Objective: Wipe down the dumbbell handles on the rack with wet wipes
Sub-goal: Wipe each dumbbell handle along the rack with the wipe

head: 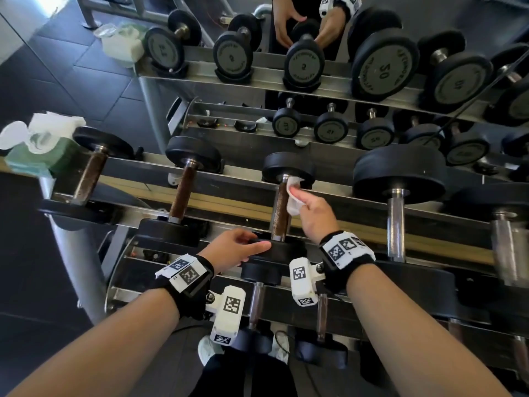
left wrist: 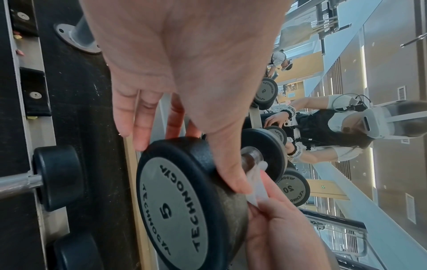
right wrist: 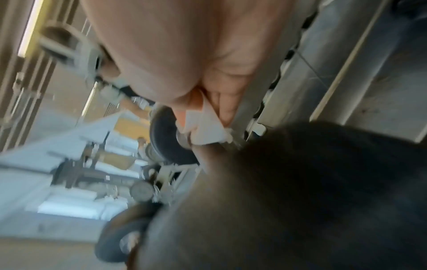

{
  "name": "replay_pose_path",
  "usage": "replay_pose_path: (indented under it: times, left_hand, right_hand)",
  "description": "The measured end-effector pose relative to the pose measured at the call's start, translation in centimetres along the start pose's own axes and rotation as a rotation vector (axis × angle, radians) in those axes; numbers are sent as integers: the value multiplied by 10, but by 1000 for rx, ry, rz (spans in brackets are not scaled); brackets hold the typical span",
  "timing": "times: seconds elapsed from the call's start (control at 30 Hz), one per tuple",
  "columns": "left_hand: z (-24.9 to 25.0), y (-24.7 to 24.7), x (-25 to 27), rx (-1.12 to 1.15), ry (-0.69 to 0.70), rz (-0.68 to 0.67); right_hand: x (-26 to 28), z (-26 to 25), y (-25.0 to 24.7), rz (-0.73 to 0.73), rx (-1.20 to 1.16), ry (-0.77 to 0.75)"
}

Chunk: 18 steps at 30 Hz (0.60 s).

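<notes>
Head view: on the steel rack's (head: 329, 222) top tier, the right hand (head: 313, 217) pinches a crumpled white wet wipe (head: 293, 196) against the far end of the rusty brown dumbbell handle (head: 280, 209). The left hand (head: 233, 247) grips that dumbbell's near black round head (head: 282, 249).

Left wrist view: fingers (left wrist: 141, 124) and thumb curl round the head marked 5.

Right wrist view: blurred, fingers pinch the wipe (right wrist: 204, 129) against the handle.

Head cam sits up high, looking steeply down over both forearms at the rack (head: 315, 222) and the mirror behind it. Left wrist cam is rolled sideways, right up close behind the left hand (left wrist: 184, 73), facing the dumbbell (left wrist: 175, 204) end-on. Right wrist cam is just as close but blurry. All three catch the wipe (head: 294, 196).
</notes>
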<state>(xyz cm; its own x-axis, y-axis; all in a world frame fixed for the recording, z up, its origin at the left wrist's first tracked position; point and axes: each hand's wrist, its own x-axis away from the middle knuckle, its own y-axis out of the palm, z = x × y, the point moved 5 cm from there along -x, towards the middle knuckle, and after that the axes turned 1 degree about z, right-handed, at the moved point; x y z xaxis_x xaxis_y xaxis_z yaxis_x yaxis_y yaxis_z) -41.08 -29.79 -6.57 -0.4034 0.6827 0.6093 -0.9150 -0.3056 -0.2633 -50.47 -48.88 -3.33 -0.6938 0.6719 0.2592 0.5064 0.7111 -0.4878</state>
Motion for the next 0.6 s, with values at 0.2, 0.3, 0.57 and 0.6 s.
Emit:
replay_pose_path:
  times: [0.2,0.3,0.57,0.6]
  left_hand:
    - [2,0,0,-9,0,-5]
    - [5,0,1,-5,-14,-18]
    - [9,2,6,-5,-20,-13]
    - [10,3,6,-6,-19,-8]
  right_hand:
    - [32,13,13,-140,74,-81]
    - [40,19,10,-255,162,-75]
    - [43,11,-26,-121,-64,-43]
    - [43,11,-28,-115,-76,-47]
